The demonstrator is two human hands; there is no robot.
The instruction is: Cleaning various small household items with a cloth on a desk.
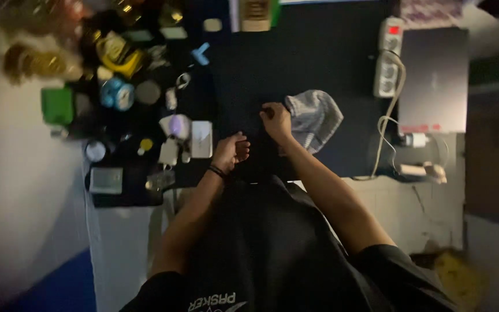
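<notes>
Grey checked cloth (314, 117) crumpled, R hand (276, 120) touching edge

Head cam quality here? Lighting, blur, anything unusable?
Head view: dim overall, dark cloth nearly merges with the dark table; left edge and top-left clutter smeared by blur; both hands, left and right, and the grey cloth stay readable; laptop soft.

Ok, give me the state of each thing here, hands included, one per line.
Left hand: closed on dark fabric.
Right hand: closed on dark fabric.
Dark fabric: hanging over the table edge.
Checked cloth: crumpled, beside the right hand.
Power strip: red light showing.
Laptop: lid closed.
</notes>
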